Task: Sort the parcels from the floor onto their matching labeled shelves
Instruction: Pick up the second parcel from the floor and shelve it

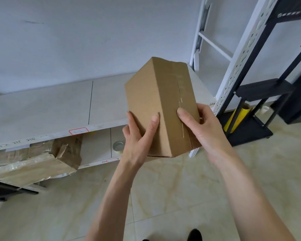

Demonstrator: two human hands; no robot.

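A plain brown cardboard parcel (156, 101), taped along its seam, is held up in front of me above the white shelf (42, 108). My left hand (137, 140) grips its lower left side with the thumb on the front face. My right hand (202, 126) holds the lower right side, thumb lying along the taped seam. No address label shows on the faces turned to me. A red-bordered shelf label (79, 131) sits on the shelf's front edge, left of the parcel, beside printed numbers.
On the lower shelf lies a large crumpled cardboard parcel (33, 162) wrapped in tape, with a tape roll (118, 146) to its right. A white perforated upright (241, 54) and a black rack (261, 94) with a yellow roll (238, 117) stand at right. The floor is beige tile.
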